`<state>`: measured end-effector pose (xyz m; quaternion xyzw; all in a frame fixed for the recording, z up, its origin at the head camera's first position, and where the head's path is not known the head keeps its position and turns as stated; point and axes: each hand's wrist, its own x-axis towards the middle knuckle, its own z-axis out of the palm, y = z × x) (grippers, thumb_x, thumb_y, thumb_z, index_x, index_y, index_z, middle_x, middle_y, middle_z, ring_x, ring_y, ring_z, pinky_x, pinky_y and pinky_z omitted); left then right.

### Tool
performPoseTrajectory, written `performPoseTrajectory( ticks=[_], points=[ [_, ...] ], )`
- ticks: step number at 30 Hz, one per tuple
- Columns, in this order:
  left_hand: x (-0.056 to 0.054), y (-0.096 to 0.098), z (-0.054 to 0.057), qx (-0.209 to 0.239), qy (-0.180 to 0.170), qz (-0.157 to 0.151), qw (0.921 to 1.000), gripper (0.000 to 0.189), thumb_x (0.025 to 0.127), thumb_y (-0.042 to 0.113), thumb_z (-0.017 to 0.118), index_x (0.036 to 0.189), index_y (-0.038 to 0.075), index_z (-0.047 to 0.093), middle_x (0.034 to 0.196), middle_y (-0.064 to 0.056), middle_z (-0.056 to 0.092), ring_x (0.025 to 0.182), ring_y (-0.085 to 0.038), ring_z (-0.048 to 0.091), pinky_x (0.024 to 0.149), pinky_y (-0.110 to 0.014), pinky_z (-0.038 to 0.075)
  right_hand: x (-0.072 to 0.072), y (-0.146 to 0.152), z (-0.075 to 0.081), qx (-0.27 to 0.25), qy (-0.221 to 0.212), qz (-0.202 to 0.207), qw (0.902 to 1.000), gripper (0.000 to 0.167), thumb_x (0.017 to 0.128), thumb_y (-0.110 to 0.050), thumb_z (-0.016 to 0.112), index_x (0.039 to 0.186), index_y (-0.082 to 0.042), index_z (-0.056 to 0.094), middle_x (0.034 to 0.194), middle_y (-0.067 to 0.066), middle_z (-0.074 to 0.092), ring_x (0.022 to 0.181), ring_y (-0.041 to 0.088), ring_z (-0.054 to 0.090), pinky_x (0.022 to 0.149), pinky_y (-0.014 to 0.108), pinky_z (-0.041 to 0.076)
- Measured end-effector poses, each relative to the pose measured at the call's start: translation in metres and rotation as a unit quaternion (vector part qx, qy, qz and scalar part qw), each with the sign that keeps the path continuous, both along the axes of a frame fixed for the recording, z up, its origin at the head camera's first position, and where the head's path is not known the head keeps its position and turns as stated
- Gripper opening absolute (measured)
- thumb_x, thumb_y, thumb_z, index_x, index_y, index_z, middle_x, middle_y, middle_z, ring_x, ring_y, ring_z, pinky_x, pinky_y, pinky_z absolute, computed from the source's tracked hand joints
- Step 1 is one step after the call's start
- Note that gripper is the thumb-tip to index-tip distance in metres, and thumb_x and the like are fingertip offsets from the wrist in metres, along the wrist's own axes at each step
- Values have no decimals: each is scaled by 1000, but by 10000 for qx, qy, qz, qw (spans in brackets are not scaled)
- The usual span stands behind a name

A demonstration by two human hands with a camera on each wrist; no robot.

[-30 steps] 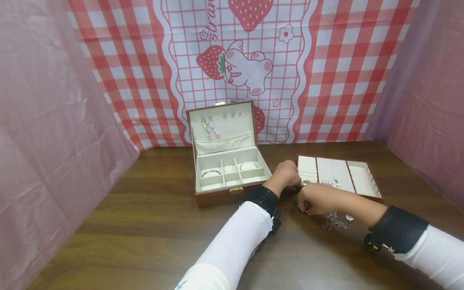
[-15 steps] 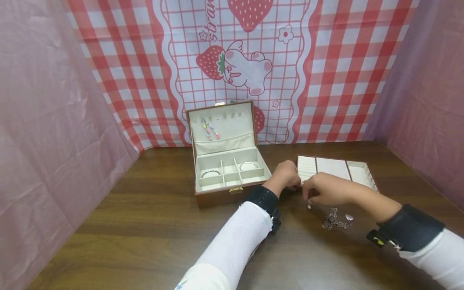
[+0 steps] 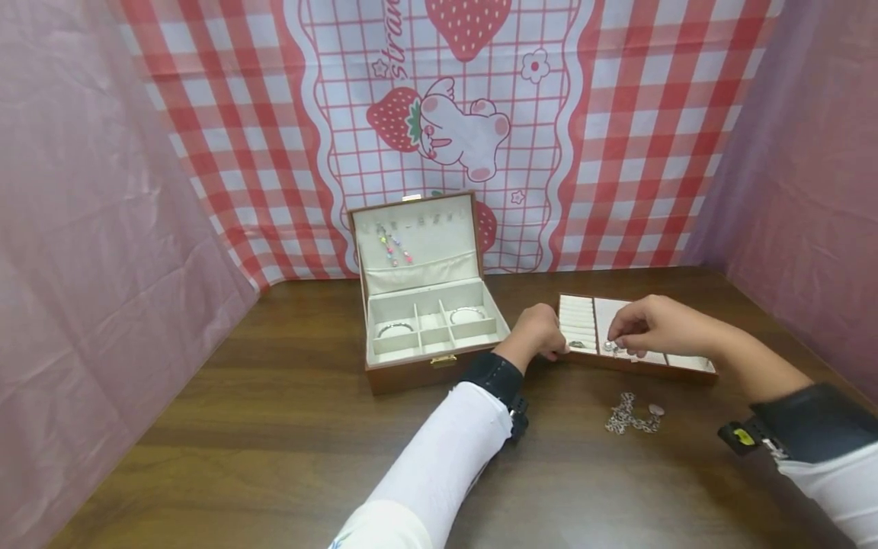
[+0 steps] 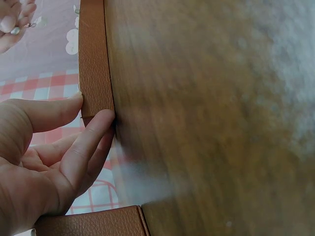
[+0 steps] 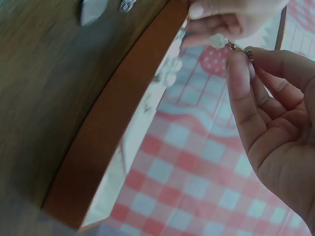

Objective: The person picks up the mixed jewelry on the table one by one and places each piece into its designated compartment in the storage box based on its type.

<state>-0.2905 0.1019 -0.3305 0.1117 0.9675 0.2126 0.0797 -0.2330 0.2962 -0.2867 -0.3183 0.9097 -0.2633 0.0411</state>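
Observation:
A brown-edged jewelry tray (image 3: 634, 364) lies on the table to the right. My left hand (image 3: 538, 332) grips its near left corner; in the left wrist view the thumb and fingers pinch the leather-covered wall (image 4: 94, 59). Over the tray's middle section, my right hand (image 3: 665, 328) pinches a small drop earring (image 5: 239, 47) between thumb and forefinger. A pale, flower-like bead (image 5: 217, 41) dangles from its gold-coloured fitting. Other small earrings are close beneath the right fingertips, partly covered by them. A ring (image 3: 578, 344) sits in the ridged left section.
An open brown jewelry box (image 3: 405, 379) stands left of the tray, holding a bracelet (image 3: 395, 329) and another bracelet (image 3: 467, 313). Colourful beaded strands (image 3: 394, 245) hang inside its raised lid. In front of the tray lies a silver chain (image 3: 623, 415) with a pale pendant (image 3: 656, 410).
My right hand has picked up the earring from in front of the tray and moved up and right over the middle section. The left hand keeps its grip on the tray corner.

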Motion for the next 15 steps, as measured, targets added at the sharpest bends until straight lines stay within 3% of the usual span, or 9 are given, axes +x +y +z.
performPoseTrajectory(
  ticks=[11, 15],
  points=[
    [-2, -1, -2, 144, -6, -65, 9999, 21, 78, 22, 82, 65, 12, 68, 56, 6, 66, 51, -4, 65, 66, -10, 47, -6, 37, -5, -60, -264, -950, 9951, 14, 89, -7, 70, 99, 2, 68, 78, 3, 65, 63, 12, 60, 59, 32, 55],
    [-1, -1, -1, 155, 23, -64, 9999, 21, 78, 21, 82, 66, 13, 67, 57, 6, 66, 51, -5, 65, 64, -10, 47, -5, 46, -5, 148, -68, -1204, 9926, 11, 87, -9, 72, 95, -2, 68, 73, 2, 61, 59, 14, 57, 54, 30, 51]
  ],
)
